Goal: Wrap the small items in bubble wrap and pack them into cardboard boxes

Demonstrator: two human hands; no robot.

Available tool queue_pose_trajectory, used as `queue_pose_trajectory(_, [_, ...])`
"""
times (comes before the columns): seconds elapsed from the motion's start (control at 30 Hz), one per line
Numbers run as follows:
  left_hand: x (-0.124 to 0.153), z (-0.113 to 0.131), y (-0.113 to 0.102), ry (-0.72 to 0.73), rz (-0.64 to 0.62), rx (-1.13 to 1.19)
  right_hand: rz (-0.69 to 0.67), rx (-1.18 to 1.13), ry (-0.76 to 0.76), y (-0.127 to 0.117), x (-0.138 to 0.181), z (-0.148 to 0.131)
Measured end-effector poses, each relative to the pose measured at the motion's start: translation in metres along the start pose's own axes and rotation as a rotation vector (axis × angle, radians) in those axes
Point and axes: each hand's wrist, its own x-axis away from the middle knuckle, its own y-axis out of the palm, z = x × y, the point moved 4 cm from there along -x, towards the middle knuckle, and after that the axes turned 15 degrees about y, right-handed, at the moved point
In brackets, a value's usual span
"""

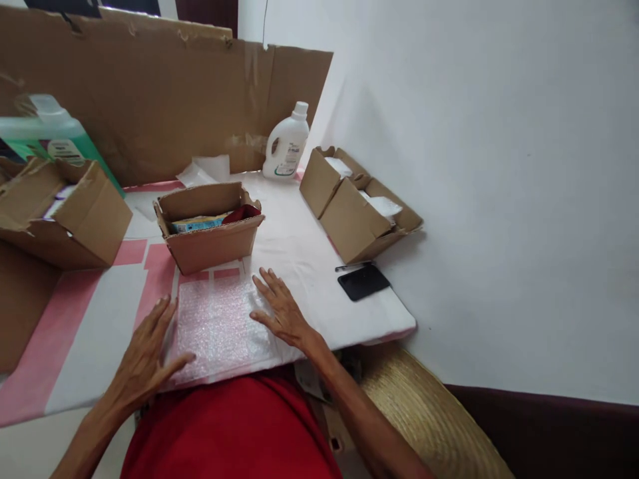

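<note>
Plastic bubble wrap (217, 326) lies flat at our near edge of the table, on the pink-and-white cover (304, 266), right in front of the red garment (229, 432). Should handle light and soft: floppy rather than stiff, a bit slick, with bubbles that could pop under a hard squeeze. We'd take it by the two side edges or the near corners, fingertips only.

Grip: nothing held. Our left hand (142, 356) is at the left edge, thumb stretched out over the wrap, fingers spread. Our right hand (284, 316) is at the right edge, likewise spread. From this angle we can't tell whether either is pressing on the film or just above it.

Main obstacle: the cardboard box (214, 246) just beyond the far edge, with a blue-and-yellow packet (200, 224) and something dark red (242, 214) inside. It limits sliding the wrap away from us. Right side has more room; the black phone (364, 283) and pen (349, 268) sit well apart from the wrap, below the tilted right-hand boxes (349, 213). Farther back: white bottle (287, 146), and a tall cardboard panel (150, 100). Far left: green jug (70, 136) behind another carton (100, 219).
</note>
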Motion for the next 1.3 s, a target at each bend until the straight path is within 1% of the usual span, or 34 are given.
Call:
queue_pose_trajectory(0.1, [0.006,0.021,0.002,0.242,-0.140,-0.030,-0.150,0.105,-0.157,-0.002,0.022,0.005])
queue_pose_trajectory(0.17, [0.016,0.027,0.008,0.322,-0.191,-0.060,-0.208,0.163,-0.233,0.001,0.037,0.009])
queue_pose_trajectory(0.23, [0.027,0.027,0.014,0.330,-0.213,-0.068,-0.215,0.196,-0.289,0.003,0.050,0.014])
queue_pose_trajectory(0.33, [0.041,0.024,0.019,0.309,-0.201,-0.044,-0.219,0.220,-0.343,0.006,0.063,0.022])
queue_pose_trajectory(0.5, [0.046,0.020,0.019,0.293,-0.091,0.035,-0.256,0.204,-0.319,0.004,0.068,0.025])
queue_pose_trajectory(0.57, [0.045,0.015,0.018,0.238,-0.050,0.097,-0.228,0.164,-0.280,0.001,0.066,0.022])
queue_pose_trajectory(0.7, [0.040,0.008,0.012,0.057,0.005,0.233,-0.152,0.068,-0.220,0.000,0.060,0.020])
queue_pose_trajectory(0.77, [0.033,0.009,0.007,-0.020,0.060,0.301,-0.070,-0.007,-0.199,0.003,0.056,0.019])
queue_pose_trajectory(0.83, [0.024,0.012,0.001,-0.118,0.145,0.348,0.047,-0.109,-0.150,0.006,0.051,0.017])
queue_pose_trajectory(0.93, [0.008,0.016,-0.001,-0.348,0.251,0.342,0.211,-0.245,0.007,0.010,0.043,0.012])
queue_pose_trajectory(1.03, [-0.006,0.018,0.003,-0.541,0.316,0.270,0.305,-0.266,0.185,0.015,0.036,0.004])
queue_pose_trajectory(1.1, [-0.014,0.018,0.006,-0.594,0.339,0.226,0.338,-0.238,0.268,0.019,0.033,-0.002])
queue_pose_trajectory(1.17, [-0.019,0.018,0.010,-0.627,0.338,0.196,0.374,-0.217,0.315,0.022,0.031,-0.005])
queue_pose_trajectory(1.3, [-0.020,0.017,0.017,-0.665,0.310,0.124,0.437,-0.241,0.314,0.026,0.030,-0.007])
